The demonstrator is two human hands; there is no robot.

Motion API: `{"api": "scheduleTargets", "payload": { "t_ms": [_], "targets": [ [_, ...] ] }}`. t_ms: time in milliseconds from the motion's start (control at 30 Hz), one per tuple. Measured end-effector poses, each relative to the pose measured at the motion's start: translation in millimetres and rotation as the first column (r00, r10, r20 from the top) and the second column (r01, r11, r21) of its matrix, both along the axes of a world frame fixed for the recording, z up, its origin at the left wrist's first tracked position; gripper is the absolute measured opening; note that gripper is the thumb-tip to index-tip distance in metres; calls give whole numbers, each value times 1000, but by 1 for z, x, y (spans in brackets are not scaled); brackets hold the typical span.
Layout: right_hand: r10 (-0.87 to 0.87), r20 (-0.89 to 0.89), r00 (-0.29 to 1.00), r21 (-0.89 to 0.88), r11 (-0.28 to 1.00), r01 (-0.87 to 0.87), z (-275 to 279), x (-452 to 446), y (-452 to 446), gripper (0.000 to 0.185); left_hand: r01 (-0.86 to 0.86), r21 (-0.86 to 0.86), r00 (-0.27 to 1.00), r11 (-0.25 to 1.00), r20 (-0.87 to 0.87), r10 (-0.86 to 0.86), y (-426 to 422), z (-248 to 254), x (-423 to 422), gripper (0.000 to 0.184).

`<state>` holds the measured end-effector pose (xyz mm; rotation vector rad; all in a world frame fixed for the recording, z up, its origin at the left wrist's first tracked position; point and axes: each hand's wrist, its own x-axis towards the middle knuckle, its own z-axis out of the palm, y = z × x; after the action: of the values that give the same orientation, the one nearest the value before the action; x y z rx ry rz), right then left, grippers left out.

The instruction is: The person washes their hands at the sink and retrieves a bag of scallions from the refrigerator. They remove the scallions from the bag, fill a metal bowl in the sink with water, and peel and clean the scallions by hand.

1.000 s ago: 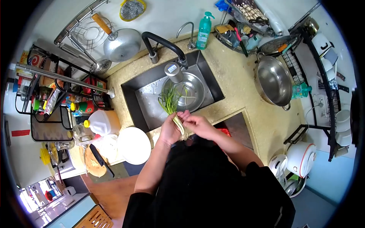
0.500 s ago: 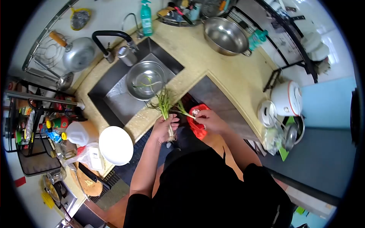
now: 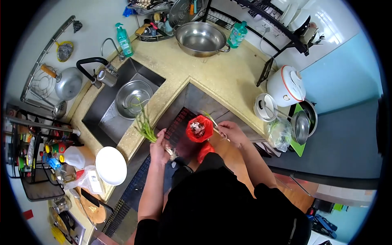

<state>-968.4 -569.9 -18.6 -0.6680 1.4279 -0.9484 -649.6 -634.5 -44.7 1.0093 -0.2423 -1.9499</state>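
My left hand [image 3: 159,149] is closed around a bunch of scallions [image 3: 145,127]; the green tops point toward the sink and the white root ends stick out below the palm. A thin single scallion [image 3: 210,118] is pinched in my right hand [image 3: 231,132], its roots hanging under the fingers. Just left of that hand stands a bin lined with a red bag [image 3: 209,127], with pale and dark scraps inside. In the sink [image 3: 109,127] sits a steel bowl [image 3: 122,109] with a few green strands in it.
A white bowl [image 3: 111,165] stands on the counter left of me, near a cutting board [image 3: 93,211] with a knife [image 3: 94,197]. A large steel pan [image 3: 200,40] sits at the back, and a white rice cooker [image 3: 286,86] at the right. A black faucet [image 3: 90,60] overhangs the sink.
The view has swung to the right, and the red-lined bin now shows fully. My hands have moved farther apart, the right one carrying the single scallion away from the bunch.
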Motion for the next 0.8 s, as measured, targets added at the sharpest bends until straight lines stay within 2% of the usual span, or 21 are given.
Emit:
{"api": "scheduleTargets", "payload": {
  "t_ms": [33, 133, 167, 267, 400, 500, 600, 633, 700, 800],
  "targets": [
    [-31, 61, 998, 8, 1000, 30, -1, 6, 0, 15, -21, 16, 998, 1000, 56, 20, 7, -3, -13, 24],
    [-113, 407, 906, 41, 994, 105, 2, 20, 1, 14, -79, 72, 986, 994, 149, 67, 31, 12, -64, 26],
    [-101, 403, 910, 46, 995, 90, 3, 23, 1, 13, -91, 75, 986, 993, 150, 79, 38, 7, -77, 26],
    [-53, 537, 842, 66, 998, 21, -11, 17, 7, 13, -130, 115, 980, 985, 164, 111, 51, 0, -115, 30],
    [99, 562, 821, 27, 990, -139, -14, -7, 13, 14, -259, 2, 951, 966, 179, 254, 61, 2, -160, 25],
    [275, 486, 829, -65, 958, -280, -19, -35, 14, 14, -413, -62, 897, 908, 144, 418, 72, 15, -189, 20],
    [364, 482, 797, -34, 916, -399, -6, -54, 16, 13, -419, -61, 892, 906, 156, 424, 86, 20, -209, 18],
    [386, 485, 785, -33, 905, -425, -2, -58, 17, 13, -433, -109, 884, 895, 142, 445, 91, 7, -215, 17],
    [423, 490, 762, -34, 883, -468, 4, -61, 20, 13, -389, -101, 896, 916, 190, 401, 100, 28, -223, 16],
    [500, 478, 722, -110, 850, -515, -1, -59, 25, 12, -368, -100, 902, 924, 205, 381, 111, 34, -225, 14]
  ]
}}
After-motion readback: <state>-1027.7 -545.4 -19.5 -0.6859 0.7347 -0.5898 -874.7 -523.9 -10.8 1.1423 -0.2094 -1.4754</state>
